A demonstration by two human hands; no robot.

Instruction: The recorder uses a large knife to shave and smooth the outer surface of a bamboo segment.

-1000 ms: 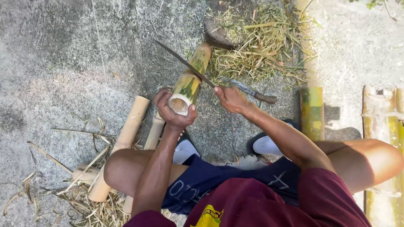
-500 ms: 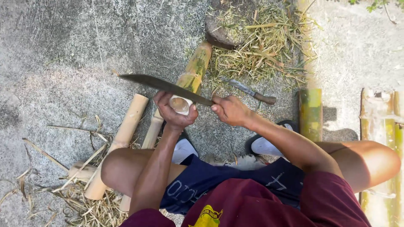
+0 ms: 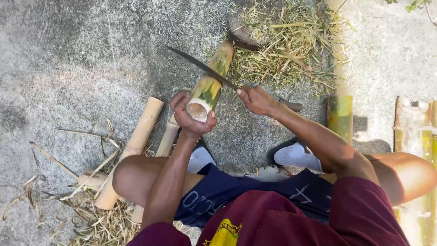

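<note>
No packages, labels, signs or screens show here: only bare concrete ground, bamboo pieces and dry shavings lie around.

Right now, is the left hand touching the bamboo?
Touching. The head view shows the left hand cupped around the near cut end of the bamboo, fingers wrapped over its rim with no gap.

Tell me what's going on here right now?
A person crouches on the concrete ground. The left hand grips the near end of a green bamboo section, whose far end rests on a block among shavings. The right hand holds a long blade laid across the bamboo. Peeled pale bamboo pieces lie by the left knee.
</note>
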